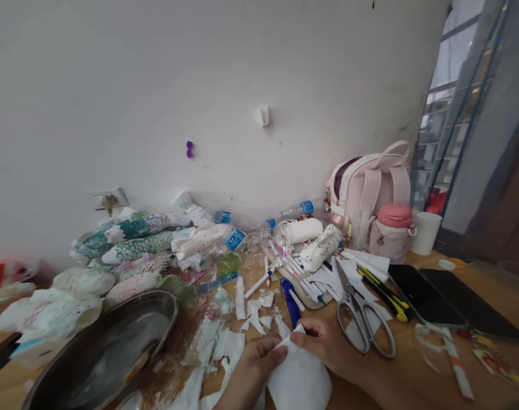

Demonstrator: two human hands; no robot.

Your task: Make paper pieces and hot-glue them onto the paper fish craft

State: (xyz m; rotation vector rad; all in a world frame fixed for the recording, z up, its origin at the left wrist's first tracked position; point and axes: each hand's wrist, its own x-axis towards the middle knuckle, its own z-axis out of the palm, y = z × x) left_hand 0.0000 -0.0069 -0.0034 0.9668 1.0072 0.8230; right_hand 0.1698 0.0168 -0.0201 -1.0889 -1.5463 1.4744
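A piece of white paper (299, 373) hangs between my two hands at the near edge of the table. My left hand (259, 364) pinches its upper left edge between thumb and finger. At the top corner my right hand (321, 341) pinches the same sheet, close to the left fingertips. Right beyond the hands lies a blue-handled tool (291, 302), partly hidden by them. Scissors (362, 316) with grey handles rest just right of my right hand. Torn white scraps (257, 313) are scattered to the left and in front.
A dark oval pan (169, 302) stands at the left, with fish-shaped paper crafts (139, 247) piled behind it. Markers (263, 279), plastic bottles (299, 208) and a yellow-black cutter (385, 293) lie beyond. A pink backpack (372, 182), pink-lidded jar (391, 239) and dark tablets (473, 302) occupy the right.
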